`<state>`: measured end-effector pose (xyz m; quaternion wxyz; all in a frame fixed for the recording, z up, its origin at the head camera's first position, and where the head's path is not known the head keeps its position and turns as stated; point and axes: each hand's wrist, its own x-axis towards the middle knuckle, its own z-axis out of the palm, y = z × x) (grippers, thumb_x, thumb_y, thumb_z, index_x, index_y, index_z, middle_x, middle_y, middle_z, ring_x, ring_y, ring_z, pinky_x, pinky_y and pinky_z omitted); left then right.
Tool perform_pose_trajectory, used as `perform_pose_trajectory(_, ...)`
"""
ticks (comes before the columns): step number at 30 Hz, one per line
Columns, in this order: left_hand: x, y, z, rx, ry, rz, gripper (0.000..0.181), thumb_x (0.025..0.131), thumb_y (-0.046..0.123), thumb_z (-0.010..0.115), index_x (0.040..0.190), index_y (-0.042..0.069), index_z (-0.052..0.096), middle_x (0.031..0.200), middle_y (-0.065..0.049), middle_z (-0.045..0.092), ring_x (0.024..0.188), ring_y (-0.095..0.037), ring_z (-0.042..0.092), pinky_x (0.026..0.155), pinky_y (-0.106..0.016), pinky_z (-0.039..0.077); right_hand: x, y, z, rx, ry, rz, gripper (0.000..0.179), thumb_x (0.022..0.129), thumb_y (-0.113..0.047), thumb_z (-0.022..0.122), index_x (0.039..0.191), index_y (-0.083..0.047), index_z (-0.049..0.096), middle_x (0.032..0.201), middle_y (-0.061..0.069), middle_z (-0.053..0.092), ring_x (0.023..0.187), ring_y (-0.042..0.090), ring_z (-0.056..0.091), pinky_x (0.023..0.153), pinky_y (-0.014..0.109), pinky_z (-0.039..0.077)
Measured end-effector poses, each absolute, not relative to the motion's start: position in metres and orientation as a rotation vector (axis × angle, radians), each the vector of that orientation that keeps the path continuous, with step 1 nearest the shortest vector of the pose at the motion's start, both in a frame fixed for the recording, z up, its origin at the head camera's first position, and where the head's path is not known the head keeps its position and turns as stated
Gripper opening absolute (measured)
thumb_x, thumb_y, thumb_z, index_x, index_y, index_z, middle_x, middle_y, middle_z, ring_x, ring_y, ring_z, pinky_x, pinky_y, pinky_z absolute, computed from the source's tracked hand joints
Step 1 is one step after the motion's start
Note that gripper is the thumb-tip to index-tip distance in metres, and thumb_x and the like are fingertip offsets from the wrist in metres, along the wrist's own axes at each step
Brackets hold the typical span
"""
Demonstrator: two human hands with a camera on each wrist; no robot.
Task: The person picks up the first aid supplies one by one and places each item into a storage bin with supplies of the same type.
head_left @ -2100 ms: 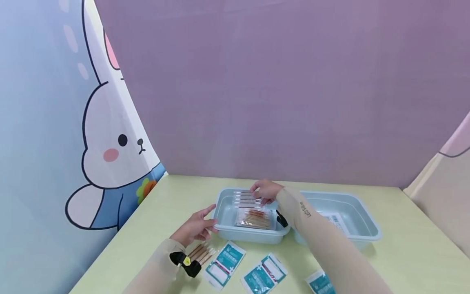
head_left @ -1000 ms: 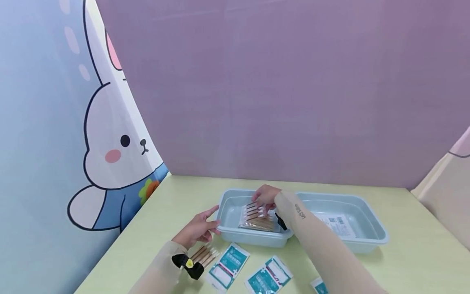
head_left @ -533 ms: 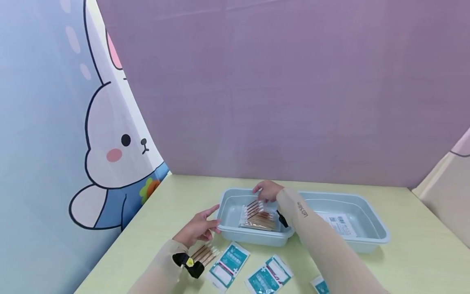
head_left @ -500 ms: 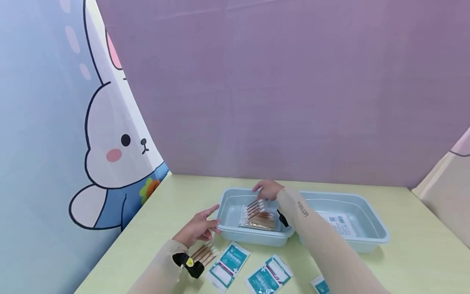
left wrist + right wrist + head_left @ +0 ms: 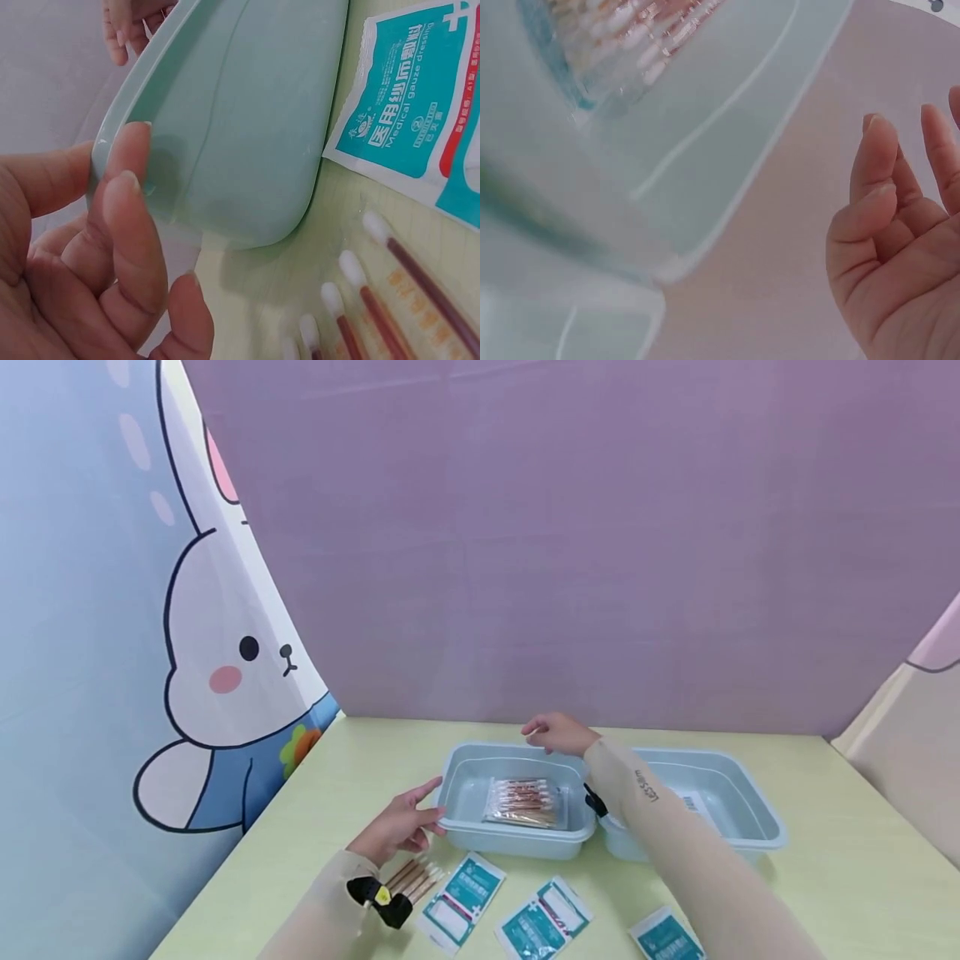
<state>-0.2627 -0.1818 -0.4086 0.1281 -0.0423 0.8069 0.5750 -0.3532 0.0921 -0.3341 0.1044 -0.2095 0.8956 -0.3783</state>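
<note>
My left hand (image 5: 399, 827) holds the left end of a light-blue plastic basin (image 5: 510, 842), its thumb and fingers at the rim; the left wrist view shows fingers against the outer wall. Inside the basin lies a clear packet of cotton swabs (image 5: 523, 795) on top of another swab packet. My right hand (image 5: 561, 733) hovers over the basin's back edge, fingers loosely bent and holding nothing, as the right wrist view also shows. Below my left wrist, another packet of brown-stick cotton swabs (image 5: 412, 878) rests on the table, partly hidden by the wrist camera.
A second light-blue basin (image 5: 750, 814) stands at right, with a white label inside, partly behind my right forearm. Along the front of the yellow-green table lie gauze dressing packets: a left one (image 5: 461, 902), a middle one (image 5: 543, 918) and a right one (image 5: 667, 935).
My right hand lowered the swab packet into the left basin, let it go, and rose to the back edge. The packet now lies flat. My left hand stays at the rim.
</note>
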Motion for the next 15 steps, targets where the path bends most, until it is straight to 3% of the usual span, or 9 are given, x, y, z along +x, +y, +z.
perform_pose_trajectory(5,-0.263,-0.184,-0.408,-0.119,2.336,1.696,0.058,0.097,0.017,0.056,0.150,0.016,0.032,0.069,-0.005,0.067,0.045,-0.014,0.049,0.050,-0.026,0.039,-0.350,0.098,-0.327,-0.609,2.608,-1.179,0.027,0.096,-0.010,0.054,0.119,0.002,0.060,0.114,0.018,0.061,0.092,0.038,0.059,0.088,0.049,0.046)
perform_pose_trajectory(8,-0.263,-0.185,-0.408,-0.113,2.328,1.709,0.058,0.098,0.017,0.056,0.150,0.015,0.032,0.069,-0.005,0.067,0.045,-0.014,0.049,0.050,-0.026,0.039,-0.347,0.098,-0.331,-0.677,2.603,-1.182,0.024,0.096,-0.009,0.055,0.116,0.002,0.062,0.107,0.016,0.064,0.091,0.037,0.059,0.083,0.044,0.048)
perform_pose_trajectory(15,-0.262,-0.187,-0.411,-0.065,2.290,1.729,0.059,0.098,0.017,0.056,0.151,0.014,0.031,0.068,-0.003,0.066,0.045,-0.013,0.049,0.050,-0.025,0.038,-0.327,0.097,-0.342,-0.876,2.613,-1.086,0.018,0.095,-0.006,0.055,0.110,0.000,0.064,0.096,0.004,0.065,0.088,0.018,0.060,0.081,0.036,0.050)
